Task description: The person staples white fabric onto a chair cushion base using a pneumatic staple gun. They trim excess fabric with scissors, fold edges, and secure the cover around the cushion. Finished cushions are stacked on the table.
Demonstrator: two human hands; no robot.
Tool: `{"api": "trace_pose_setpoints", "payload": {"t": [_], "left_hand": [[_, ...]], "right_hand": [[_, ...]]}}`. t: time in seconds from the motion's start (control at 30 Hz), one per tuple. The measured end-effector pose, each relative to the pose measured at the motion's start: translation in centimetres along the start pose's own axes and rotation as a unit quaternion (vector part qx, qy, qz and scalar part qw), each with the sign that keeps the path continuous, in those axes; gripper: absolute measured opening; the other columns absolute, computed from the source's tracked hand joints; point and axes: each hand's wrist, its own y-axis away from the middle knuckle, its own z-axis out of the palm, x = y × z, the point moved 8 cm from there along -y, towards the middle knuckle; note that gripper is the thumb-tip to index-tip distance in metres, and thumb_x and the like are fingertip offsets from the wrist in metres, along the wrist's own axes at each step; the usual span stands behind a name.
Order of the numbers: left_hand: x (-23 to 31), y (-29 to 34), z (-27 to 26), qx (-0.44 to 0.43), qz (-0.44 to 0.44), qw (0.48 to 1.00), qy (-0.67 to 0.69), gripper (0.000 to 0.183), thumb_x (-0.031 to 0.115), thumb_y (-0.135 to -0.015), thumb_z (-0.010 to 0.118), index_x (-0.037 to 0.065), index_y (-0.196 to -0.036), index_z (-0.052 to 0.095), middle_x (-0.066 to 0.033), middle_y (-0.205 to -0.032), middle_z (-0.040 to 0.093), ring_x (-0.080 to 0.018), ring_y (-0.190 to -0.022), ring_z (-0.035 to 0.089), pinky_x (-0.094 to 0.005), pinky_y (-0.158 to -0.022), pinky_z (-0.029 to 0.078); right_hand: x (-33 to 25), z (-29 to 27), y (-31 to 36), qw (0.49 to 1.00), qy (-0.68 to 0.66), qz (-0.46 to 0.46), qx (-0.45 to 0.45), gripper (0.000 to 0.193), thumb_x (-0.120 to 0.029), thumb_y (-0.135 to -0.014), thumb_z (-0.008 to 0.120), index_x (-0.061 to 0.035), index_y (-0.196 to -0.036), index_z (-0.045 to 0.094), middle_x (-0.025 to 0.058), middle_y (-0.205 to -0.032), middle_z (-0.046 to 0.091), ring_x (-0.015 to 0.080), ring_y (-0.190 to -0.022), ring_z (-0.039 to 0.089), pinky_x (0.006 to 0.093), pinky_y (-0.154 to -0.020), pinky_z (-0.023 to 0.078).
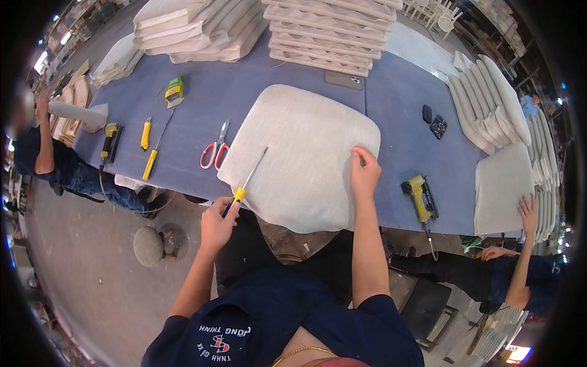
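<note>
A pale grey fabric-covered seat cushion (pixel 299 147) lies on the table edge in front of me, its near side overhanging slightly. My left hand (pixel 217 224) is closed round the yellow and dark handle of a screwdriver (pixel 239 194). The long thin shaft points up and away across the cushion's left part. My right hand (pixel 365 174) rests over the cushion's right side with fingers curled together; whether they pinch anything is hidden. Red-handled scissors (pixel 214 151) lie just left of the cushion.
A yellow staple gun (pixel 420 199) lies right; another (pixel 110 142) lies left, near a yellow cutter (pixel 146 133), second screwdriver (pixel 151 164) and green-yellow box (pixel 174 90). Cushion stacks (pixel 330 30) and a phone (pixel 342 80) are behind. Co-workers (pixel 36 153) (pixel 520 269) work at both sides.
</note>
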Motion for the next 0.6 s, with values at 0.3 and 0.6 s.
{"api": "trace_pose_setpoints", "payload": {"t": [0.3, 0.6], "left_hand": [[-3.5, 1.3, 4.8, -0.212, -0.22, 0.786, 0.538, 0.048, 0.047, -0.126, 0.047, 0.005, -0.14, 0.065, -0.0032, -0.089, 0.066, -0.0137, -0.067, 0.057, -0.0288, -0.061, 0.043], [-3.2, 2.3, 8.0, -0.232, -0.112, 0.884, 0.39, 0.045, 0.019, -0.105, 0.085, 0.011, -0.136, 0.053, -0.0049, -0.099, 0.069, -0.0207, -0.088, 0.071, -0.0386, -0.087, 0.059]], "right_hand": [[0.2, -0.2, 0.0, 1.0, -0.008, -0.002, 0.004, 0.018, -0.009, -0.103, 0.073, -0.0027, -0.113, 0.086, 0.0171, -0.133, 0.083, 0.0352, -0.129, 0.077, 0.0438, -0.113, 0.059], [-0.1, 0.1, -0.1, 1.0, -0.003, -0.005, 0.005, 0.019, -0.007, -0.102, 0.072, -0.002, -0.113, 0.086, 0.0163, -0.131, 0.084, 0.0337, -0.125, 0.079, 0.0419, -0.11, 0.06]]}}
